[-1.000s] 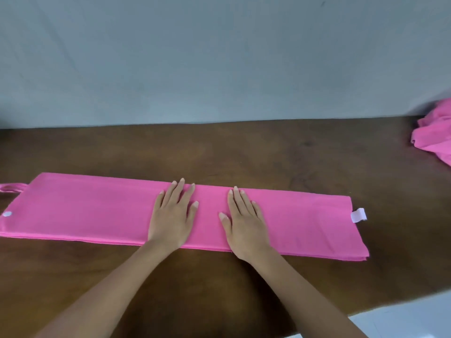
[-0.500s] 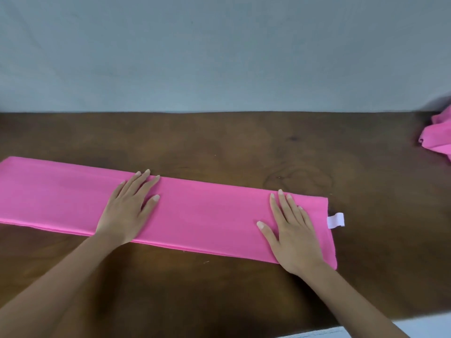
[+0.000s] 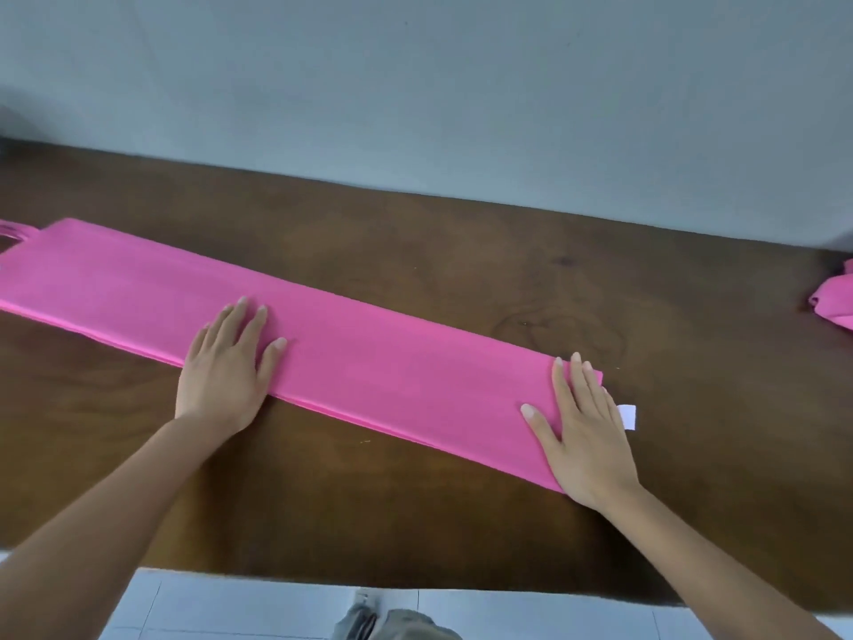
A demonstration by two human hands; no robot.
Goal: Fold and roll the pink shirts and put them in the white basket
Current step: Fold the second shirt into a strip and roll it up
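A pink shirt (image 3: 378, 358), folded into one long flat strip, lies across the dark wooden table (image 3: 461, 279) from the far left to the right of the middle. My left hand (image 3: 226, 362) lies flat on the strip near its middle, fingers straight. At the strip's right end my right hand (image 3: 584, 431) presses flat, next to a small white tag (image 3: 627, 416) that sticks out of that end. No white basket is in view.
More pink cloth (image 3: 835, 300) lies bunched at the table's right edge. A grey wall (image 3: 415, 85) runs behind the table. The table's near edge (image 3: 415, 582) is close to me, with pale tiled floor below it.
Both hands slid apart along the strip: the left one went left, the right one went to the right end by the tag. The camera has tilted.
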